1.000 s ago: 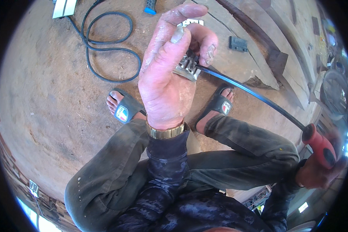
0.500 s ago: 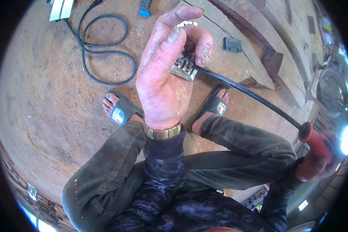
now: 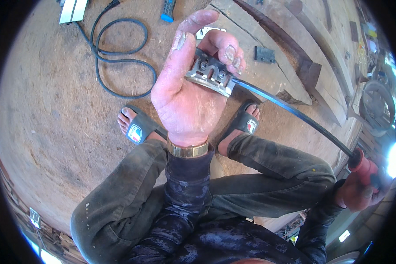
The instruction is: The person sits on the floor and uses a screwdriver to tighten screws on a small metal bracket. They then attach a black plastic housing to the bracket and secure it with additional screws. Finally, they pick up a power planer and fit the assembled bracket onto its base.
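My left hand (image 3: 193,110), palm up with a gold watch at the wrist, holds a small metal blade assembly (image 3: 210,74). This piece has a dark slotted plate with screws and a bright metal edge; thumb and curled fingers grip it while the index finger stands bent above. At the far right my right hand (image 3: 358,191) is wrapped round the red handle of a long screwdriver (image 3: 290,108). The dark shaft runs up and left, its tip against the right end of the blade assembly. Fingers partly cover the plate's far side.
A black cord (image 3: 126,53) loops on the dusty floor beside a silver metal plate (image 3: 74,11). A blue-ended tool handle (image 3: 167,13) lies at the top. Thick wooden planks (image 3: 281,72) carry a small black block (image 3: 265,54). A round meshed object (image 3: 377,103) stands right.
The left hand has tilted, showing more of the blade assembly. The screwdriver tip has shifted from near the screws to the piece's right end, and the right hand has moved slightly down.
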Demonstrator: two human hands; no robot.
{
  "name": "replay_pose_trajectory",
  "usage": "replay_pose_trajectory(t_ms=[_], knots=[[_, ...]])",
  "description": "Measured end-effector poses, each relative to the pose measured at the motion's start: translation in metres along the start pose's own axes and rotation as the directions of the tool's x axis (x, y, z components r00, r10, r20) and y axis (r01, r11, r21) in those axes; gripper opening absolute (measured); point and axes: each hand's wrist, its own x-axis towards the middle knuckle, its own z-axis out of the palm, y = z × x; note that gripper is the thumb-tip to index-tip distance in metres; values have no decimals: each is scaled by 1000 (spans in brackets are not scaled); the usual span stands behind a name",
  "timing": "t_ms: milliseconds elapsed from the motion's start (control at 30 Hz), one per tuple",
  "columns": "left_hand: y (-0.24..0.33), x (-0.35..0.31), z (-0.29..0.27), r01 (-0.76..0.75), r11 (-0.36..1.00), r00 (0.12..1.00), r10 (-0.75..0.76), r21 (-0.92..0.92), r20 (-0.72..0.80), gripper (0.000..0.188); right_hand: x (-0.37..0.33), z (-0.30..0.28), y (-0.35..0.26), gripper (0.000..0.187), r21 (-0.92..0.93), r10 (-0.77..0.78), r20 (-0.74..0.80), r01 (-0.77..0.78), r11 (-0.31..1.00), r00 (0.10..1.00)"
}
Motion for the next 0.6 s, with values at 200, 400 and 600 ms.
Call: replay_pose_trajectory(t_ms=[200, 400, 600], knots=[[-11, 2, 0, 19, 999, 999, -20, 28, 49, 50, -1, 11, -7, 48, 90, 84, -60, -78, 993, 995], [-14, 1, 3, 9, 990, 996, 3, -140, 88, 66, 1, 14, -7, 47, 73, 88, -70, -83, 994, 994], [-15, 4, 7, -23, 940, 987, 75, -340, 142, 101, 4, 10, -8, 44, 173, 133, -21, -128, 977, 991]])
